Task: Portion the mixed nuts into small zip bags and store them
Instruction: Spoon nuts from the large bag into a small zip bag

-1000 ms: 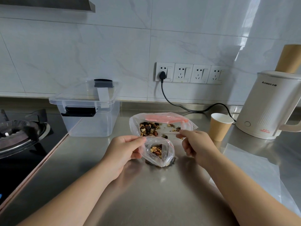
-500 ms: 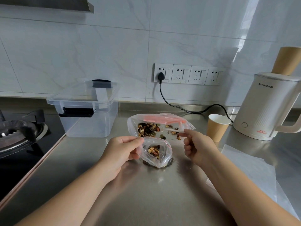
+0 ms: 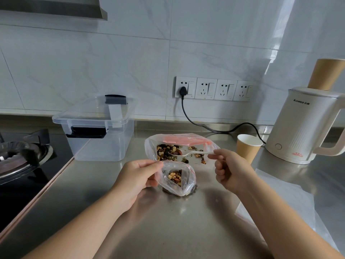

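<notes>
Left hand (image 3: 137,179) pinches the rim of the small zip bag (image 3: 178,181), which rests on the counter just past its fingertips. Right hand (image 3: 228,168) grips a spoon (image 3: 188,153), bowl in the mixed nuts (image 3: 168,151) beyond. Film looks limp, light, slippery; best held at the rim.

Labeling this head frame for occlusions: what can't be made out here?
- Spoon bowl: buried in the nuts inside the large bag; its load is unreadable.
- Small bag fill level: crumpled plastic and the left hand hide it.
- Kettle handle: cut off by the right edge.
- Stove burner: cut off by the left edge.
- Right hand pinches the spoon handle.
</notes>
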